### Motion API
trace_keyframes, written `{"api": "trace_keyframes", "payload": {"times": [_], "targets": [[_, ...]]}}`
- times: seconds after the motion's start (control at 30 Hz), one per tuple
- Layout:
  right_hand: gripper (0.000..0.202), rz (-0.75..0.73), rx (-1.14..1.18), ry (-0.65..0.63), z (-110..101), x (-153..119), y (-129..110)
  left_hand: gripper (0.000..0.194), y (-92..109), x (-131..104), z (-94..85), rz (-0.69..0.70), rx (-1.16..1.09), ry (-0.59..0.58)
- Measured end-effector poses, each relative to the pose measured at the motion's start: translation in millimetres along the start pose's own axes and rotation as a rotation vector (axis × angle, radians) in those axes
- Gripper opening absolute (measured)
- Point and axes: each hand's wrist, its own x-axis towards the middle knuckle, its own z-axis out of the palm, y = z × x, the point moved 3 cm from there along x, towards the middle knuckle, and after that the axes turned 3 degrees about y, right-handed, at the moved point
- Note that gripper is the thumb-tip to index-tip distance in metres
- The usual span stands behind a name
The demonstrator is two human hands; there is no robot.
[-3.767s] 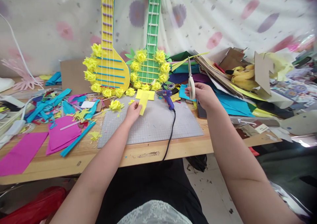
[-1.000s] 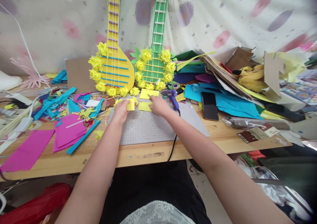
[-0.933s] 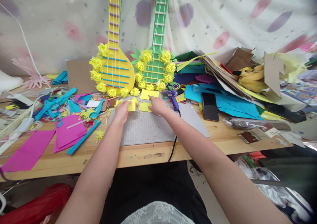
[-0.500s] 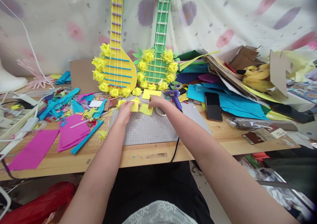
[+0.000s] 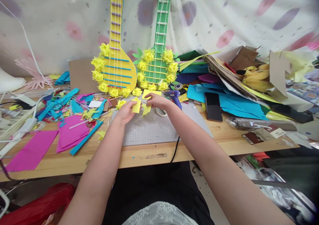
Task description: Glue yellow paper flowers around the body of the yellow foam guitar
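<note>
Pale wooden tabletop (image 5: 157,148), lower half of frame; grey gridded plastic cutting mat (image 5: 149,135) laid at centre. Small yellow paper rectangle (image 5: 136,107), centre of frame: pinched by the left hand (image 5: 126,112). Second yellow paper piece (image 5: 146,110), just right of it: apparently gripped at its upper edge by the right hand (image 5: 157,101). Purple glue gun (image 5: 175,99), right of centre: could be knocked by a sideways swing. Thin paper could be creased by overtight fingers.
</note>
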Motion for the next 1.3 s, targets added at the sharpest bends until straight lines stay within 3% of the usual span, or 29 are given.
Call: {"api": "trace_keyframes", "payload": {"times": [0.13, 0.27, 0.5, 0.77, 0.97, 1.13, 1.3], "targets": [[0.048, -0.204, 0.357, -0.115, -10, -16, -1, 0.017, -4, 0, 2.5, -0.111, -0.049, -0.142], [0.049, -0.226, 0.345, -0.089, -15, -26, 4, 0.025, -10, -5, 7.8, -0.248, 0.010, -0.228], [0.047, -0.241, 0.528, -0.119, -7, -17, 29, 0.014, -18, -6, 10.2, -0.214, 0.176, -0.150], [0.027, -0.172, 0.895, -0.108, -2, -16, 40, 0.007, -22, 0, 9.2, -0.117, 0.196, -0.106], [0.022, -0.145, 1.016, -0.232, -1, -18, 43, 0.002, -19, -1, 10.3, -0.114, 0.158, -0.088], [0.036, -0.187, 0.937, -0.174, 0, -20, 44, 0.003, -20, 0, 9.6, -0.090, 0.160, -0.076], [0.036, -0.178, 0.740, -0.117, 10, -18, 47, 0.011, -23, 0, 9.8, -0.045, 0.217, -0.015]]}}
